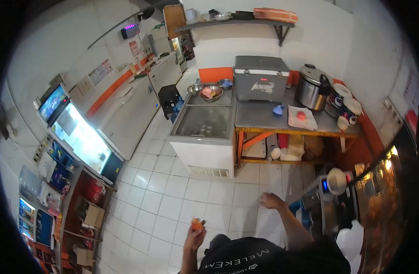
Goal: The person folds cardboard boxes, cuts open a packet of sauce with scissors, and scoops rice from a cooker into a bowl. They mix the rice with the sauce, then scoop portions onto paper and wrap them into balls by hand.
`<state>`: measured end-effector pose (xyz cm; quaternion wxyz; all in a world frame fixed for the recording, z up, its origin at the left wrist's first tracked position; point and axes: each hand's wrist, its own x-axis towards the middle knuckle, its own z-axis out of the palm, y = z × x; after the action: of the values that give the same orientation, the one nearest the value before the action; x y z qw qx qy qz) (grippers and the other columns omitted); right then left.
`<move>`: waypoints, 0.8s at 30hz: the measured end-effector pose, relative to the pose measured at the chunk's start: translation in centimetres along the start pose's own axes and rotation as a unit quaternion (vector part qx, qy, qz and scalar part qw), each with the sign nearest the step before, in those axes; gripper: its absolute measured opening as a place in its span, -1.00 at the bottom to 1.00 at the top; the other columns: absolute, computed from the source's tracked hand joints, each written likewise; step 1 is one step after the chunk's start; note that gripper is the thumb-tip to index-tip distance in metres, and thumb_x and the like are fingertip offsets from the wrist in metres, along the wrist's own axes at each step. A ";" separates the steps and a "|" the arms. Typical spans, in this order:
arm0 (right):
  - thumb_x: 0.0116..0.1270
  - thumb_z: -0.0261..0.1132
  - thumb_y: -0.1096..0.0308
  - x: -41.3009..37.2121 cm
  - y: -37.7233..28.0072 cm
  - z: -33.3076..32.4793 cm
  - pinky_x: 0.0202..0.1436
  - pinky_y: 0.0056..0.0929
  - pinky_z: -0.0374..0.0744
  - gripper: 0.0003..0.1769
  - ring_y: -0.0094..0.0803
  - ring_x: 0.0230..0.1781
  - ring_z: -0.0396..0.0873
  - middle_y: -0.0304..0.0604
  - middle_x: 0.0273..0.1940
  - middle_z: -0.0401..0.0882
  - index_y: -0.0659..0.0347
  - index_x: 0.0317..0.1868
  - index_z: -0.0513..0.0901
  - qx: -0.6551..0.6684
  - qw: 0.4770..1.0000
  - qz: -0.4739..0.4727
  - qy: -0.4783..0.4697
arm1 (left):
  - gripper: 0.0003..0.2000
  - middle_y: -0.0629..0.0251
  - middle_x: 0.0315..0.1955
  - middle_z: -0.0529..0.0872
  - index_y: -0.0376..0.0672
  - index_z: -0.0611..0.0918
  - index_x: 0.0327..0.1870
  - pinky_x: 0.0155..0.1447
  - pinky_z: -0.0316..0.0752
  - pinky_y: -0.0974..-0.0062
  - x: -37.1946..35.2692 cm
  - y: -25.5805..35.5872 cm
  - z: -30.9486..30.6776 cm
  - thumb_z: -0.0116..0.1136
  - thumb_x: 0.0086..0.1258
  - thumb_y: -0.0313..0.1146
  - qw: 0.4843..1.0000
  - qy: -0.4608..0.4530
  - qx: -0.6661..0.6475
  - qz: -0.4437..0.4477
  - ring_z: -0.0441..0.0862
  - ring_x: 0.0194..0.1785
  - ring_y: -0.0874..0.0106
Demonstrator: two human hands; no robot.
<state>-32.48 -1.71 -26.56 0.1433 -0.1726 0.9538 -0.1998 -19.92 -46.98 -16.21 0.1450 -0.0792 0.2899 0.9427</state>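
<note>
At the lower middle, my left hand (196,235) is closed round a small orange item (197,224), held up over the tiled floor. My right hand (271,201) is to the right and a little higher, over the floor in front of the workbench; its fingers look curled, and whether anything is in them is too small to tell. A dark shirt with white lettering (239,260) shows between the two arms.
A white chest freezer (200,155) with metal bowls (211,93) stands ahead. Beside it, a bench (259,119) bears a grey cooler (259,84) and a large steel pot (312,89). A lit display fridge (81,134) and shelves are left; appliances (330,201) are right.
</note>
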 end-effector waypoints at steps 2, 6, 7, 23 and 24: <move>0.41 0.30 0.07 9.7 -6.2 -11.1 -0.12 -0.18 0.66 -0.56 -0.08 -0.18 0.73 0.09 -0.07 0.69 0.30 0.02 0.61 0.164 0.986 0.033 0.015 | -0.37 0.16 0.10 0.53 -0.06 0.44 0.30 0.03 0.50 0.60 4.8 2.6 -1.2 0.39 0.18 -0.64 0.997 0.031 -0.046 0.047 0.55 -0.13 0.52; 0.46 0.33 0.16 32.3 -5.7 -16.9 -0.19 -0.37 0.72 -0.59 -0.29 -0.22 0.76 -0.02 -0.13 0.69 0.31 0.09 0.52 0.449 0.890 0.052 -0.055 | -0.41 0.10 0.10 0.51 -0.09 0.45 0.27 -0.02 0.56 0.65 17.9 7.1 -4.4 0.35 0.20 -0.67 0.983 0.068 -0.123 0.115 0.57 -0.16 0.52; 0.47 0.32 0.16 37.0 -6.1 -18.6 -0.17 -0.37 0.73 -0.59 -0.28 -0.21 0.76 -0.05 -0.14 0.69 0.32 0.10 0.51 0.495 0.864 0.069 -0.065 | -0.42 0.11 0.10 0.51 -0.10 0.45 0.27 -0.02 0.57 0.65 21.0 8.6 -4.4 0.35 0.21 -0.67 0.982 0.073 -0.130 0.118 0.57 -0.16 0.52; 0.55 0.21 0.14 98.3 14.6 -26.2 0.01 -0.22 0.78 -0.40 -0.14 0.04 0.61 0.06 0.25 0.44 0.34 0.40 0.30 0.742 0.604 0.215 0.193 | -0.20 0.28 0.42 0.38 0.05 0.16 0.62 0.09 0.32 0.65 47.4 21.0 -6.4 0.30 0.43 -0.04 0.965 0.235 0.098 0.062 0.39 0.16 0.54; 0.53 0.23 0.17 98.9 14.4 -26.1 0.04 -0.20 0.79 -0.41 -0.14 0.06 0.61 0.06 0.25 0.44 0.33 0.39 0.31 0.749 0.591 0.212 0.212 | -0.29 0.21 0.38 0.43 -0.07 0.14 0.60 0.06 0.36 0.64 47.0 20.7 -8.3 0.14 0.52 -0.12 0.913 0.256 0.314 0.042 0.41 0.14 0.51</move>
<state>-134.27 -18.83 -30.01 0.0544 0.2499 0.4805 -0.8389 -70.44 -57.38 -23.20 0.0434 -0.2563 0.6009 0.7558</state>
